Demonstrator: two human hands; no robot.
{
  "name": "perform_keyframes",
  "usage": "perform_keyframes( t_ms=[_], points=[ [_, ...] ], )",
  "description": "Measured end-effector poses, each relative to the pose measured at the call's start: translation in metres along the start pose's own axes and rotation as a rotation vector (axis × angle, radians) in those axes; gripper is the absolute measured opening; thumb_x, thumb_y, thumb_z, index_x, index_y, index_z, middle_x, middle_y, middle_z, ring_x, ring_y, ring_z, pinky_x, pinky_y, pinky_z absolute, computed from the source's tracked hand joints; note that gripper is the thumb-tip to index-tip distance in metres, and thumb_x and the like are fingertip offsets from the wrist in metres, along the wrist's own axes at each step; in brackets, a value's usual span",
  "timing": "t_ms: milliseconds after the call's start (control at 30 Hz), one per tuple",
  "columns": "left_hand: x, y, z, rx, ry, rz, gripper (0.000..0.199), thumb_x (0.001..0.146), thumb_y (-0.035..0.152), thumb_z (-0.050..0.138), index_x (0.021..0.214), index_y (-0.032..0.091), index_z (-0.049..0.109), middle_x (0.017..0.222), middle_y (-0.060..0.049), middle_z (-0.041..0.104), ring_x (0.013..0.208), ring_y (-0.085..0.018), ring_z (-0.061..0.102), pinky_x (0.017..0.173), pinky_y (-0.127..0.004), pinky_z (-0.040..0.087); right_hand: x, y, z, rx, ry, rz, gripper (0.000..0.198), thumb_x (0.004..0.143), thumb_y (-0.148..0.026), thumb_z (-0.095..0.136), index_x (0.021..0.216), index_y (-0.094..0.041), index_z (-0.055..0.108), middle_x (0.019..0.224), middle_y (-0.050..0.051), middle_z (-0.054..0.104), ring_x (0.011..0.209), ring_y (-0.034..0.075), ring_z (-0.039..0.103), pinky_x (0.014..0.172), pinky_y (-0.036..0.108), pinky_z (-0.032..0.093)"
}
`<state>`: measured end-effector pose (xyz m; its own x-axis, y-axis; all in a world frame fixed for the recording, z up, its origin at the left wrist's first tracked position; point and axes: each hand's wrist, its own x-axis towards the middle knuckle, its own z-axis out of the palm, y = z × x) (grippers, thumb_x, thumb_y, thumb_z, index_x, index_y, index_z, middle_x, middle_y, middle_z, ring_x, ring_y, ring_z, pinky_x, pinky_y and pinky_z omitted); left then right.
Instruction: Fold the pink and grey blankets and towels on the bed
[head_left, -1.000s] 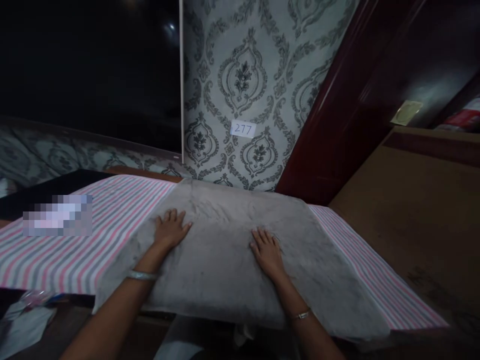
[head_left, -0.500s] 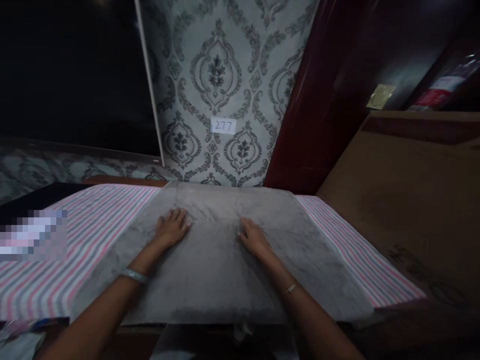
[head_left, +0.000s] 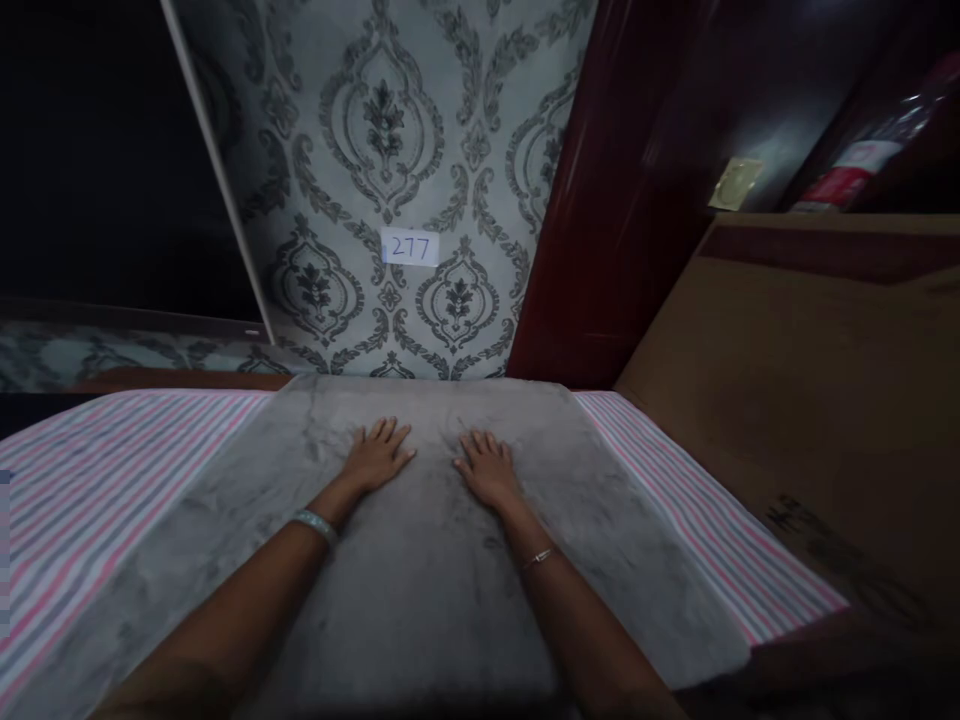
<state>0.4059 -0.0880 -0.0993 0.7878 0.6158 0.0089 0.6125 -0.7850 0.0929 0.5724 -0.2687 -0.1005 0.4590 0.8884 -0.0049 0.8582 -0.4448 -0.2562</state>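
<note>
A grey plush cloth (head_left: 420, 600) lies spread over a pink, white and grey striped cloth (head_left: 142, 450). My left hand (head_left: 377, 458) rests palm down on the grey cloth with its fingers apart, and a pale band circles that wrist. To the right of it, my right hand (head_left: 487, 468) also lies flat on the grey cloth, fingers spread, with a thin bracelet at the wrist. Neither hand holds anything. Faint creases and darker brushed patches mark the pile around both hands.
A large cardboard box (head_left: 795, 400) borders the right side, with a bottle (head_left: 855, 172) behind it. Patterned wallpaper (head_left: 382, 130) bearing a "277" label (head_left: 410, 247) rises behind the cloth. A dark screen (head_left: 112, 170) hangs at left; a dark red panel (head_left: 559, 220) stands right of centre.
My hands have come closer together on the grey cloth, and the right hand's fingers are now more spread. The view has shifted, so the wall and screen sit further left.
</note>
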Motion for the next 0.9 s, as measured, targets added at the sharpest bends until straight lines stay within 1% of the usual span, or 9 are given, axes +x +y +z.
perform_keyframes(
  t_ms=[100, 167, 300, 400, 467, 567, 667, 800, 900],
  points=[
    [0.002, -0.043, -0.009, 0.025, 0.021, -0.106, 0.065, 0.096, 0.055, 0.027, 0.155, 0.028, 0.032, 0.165, -0.009, 0.023, 0.153, -0.031, 0.018, 0.120, -0.058, 0.015, 0.000, 0.001, 0.002, -0.014, -0.002, 0.004, 0.061, 0.102, -0.053, 0.027, 0.158, -0.026, 0.030, 0.166, 0.007, 0.019, 0.153, 0.028, 0.014, 0.120, 0.052, 0.011],
    [-0.004, -0.076, -0.017, 0.037, 0.030, -0.186, 0.064, 0.096, 0.054, 0.027, 0.154, 0.028, 0.033, 0.164, -0.008, 0.025, 0.152, -0.031, 0.019, 0.120, -0.058, 0.017, 0.001, 0.002, 0.005, -0.024, -0.001, 0.004, 0.061, 0.102, -0.052, 0.028, 0.158, -0.026, 0.030, 0.166, 0.006, 0.019, 0.153, 0.028, 0.015, 0.120, 0.051, 0.012],
    [-0.033, -0.134, -0.030, 0.062, 0.048, -0.361, 0.066, 0.096, 0.049, 0.025, 0.155, 0.022, 0.033, 0.163, -0.013, 0.026, 0.151, -0.034, 0.021, 0.117, -0.061, 0.020, 0.002, 0.003, 0.008, -0.035, -0.002, -0.002, 0.061, 0.102, -0.052, 0.029, 0.158, -0.026, 0.030, 0.166, 0.006, 0.018, 0.153, 0.029, 0.015, 0.120, 0.052, 0.013],
    [-0.059, -0.159, -0.034, 0.069, 0.043, -0.434, 0.068, 0.095, 0.047, 0.024, 0.155, 0.017, 0.031, 0.164, -0.015, 0.024, 0.151, -0.033, 0.021, 0.118, -0.059, 0.022, 0.002, 0.003, 0.008, -0.046, -0.003, -0.001, 0.061, 0.102, -0.051, 0.028, 0.158, -0.025, 0.030, 0.166, 0.006, 0.019, 0.153, 0.029, 0.015, 0.119, 0.053, 0.014],
    [-0.074, -0.166, -0.033, 0.072, 0.039, -0.462, 0.069, 0.095, 0.047, 0.024, 0.156, 0.014, 0.030, 0.164, -0.016, 0.023, 0.152, -0.032, 0.020, 0.119, -0.057, 0.022, 0.002, 0.003, 0.008, -0.053, -0.005, 0.001, 0.061, 0.102, -0.051, 0.028, 0.158, -0.025, 0.030, 0.166, 0.006, 0.019, 0.153, 0.029, 0.016, 0.119, 0.053, 0.014],
    [-0.096, -0.169, -0.031, 0.073, 0.038, -0.489, 0.070, 0.095, 0.046, 0.025, 0.156, 0.011, 0.028, 0.163, -0.017, 0.024, 0.152, -0.030, 0.018, 0.119, -0.055, 0.023, 0.001, 0.003, 0.008, -0.063, -0.007, 0.007, 0.061, 0.102, -0.050, 0.026, 0.158, -0.025, 0.030, 0.166, 0.006, 0.019, 0.152, 0.029, 0.015, 0.119, 0.053, 0.013],
    [-0.117, -0.169, -0.031, 0.064, 0.019, -0.503, 0.071, 0.095, 0.048, 0.024, 0.156, 0.012, 0.027, 0.164, -0.016, 0.023, 0.153, -0.029, 0.019, 0.120, -0.054, 0.022, 0.000, 0.003, 0.008, -0.065, -0.008, 0.005, 0.061, 0.102, -0.051, 0.026, 0.158, -0.025, 0.030, 0.167, 0.005, 0.019, 0.153, 0.028, 0.014, 0.120, 0.052, 0.013],
    [-0.150, -0.169, -0.034, 0.048, -0.041, -0.518, 0.072, 0.096, 0.050, 0.023, 0.157, 0.011, 0.023, 0.165, -0.014, 0.019, 0.153, -0.028, 0.016, 0.121, -0.053, 0.019, -0.001, 0.005, 0.008, -0.070, 0.001, 0.010, 0.060, 0.102, -0.049, 0.027, 0.157, -0.025, 0.031, 0.166, 0.006, 0.021, 0.152, 0.028, 0.017, 0.120, 0.051, 0.015],
    [-0.174, -0.161, -0.036, 0.064, -0.047, -0.532, 0.072, 0.097, 0.049, 0.023, 0.156, 0.010, 0.024, 0.165, -0.016, 0.019, 0.153, -0.029, 0.015, 0.121, -0.056, 0.016, -0.004, 0.004, 0.005, -0.061, -0.022, 0.023, 0.059, 0.103, -0.047, 0.027, 0.158, -0.024, 0.029, 0.166, 0.006, 0.019, 0.152, 0.027, 0.016, 0.120, 0.051, 0.014]
  ],
)
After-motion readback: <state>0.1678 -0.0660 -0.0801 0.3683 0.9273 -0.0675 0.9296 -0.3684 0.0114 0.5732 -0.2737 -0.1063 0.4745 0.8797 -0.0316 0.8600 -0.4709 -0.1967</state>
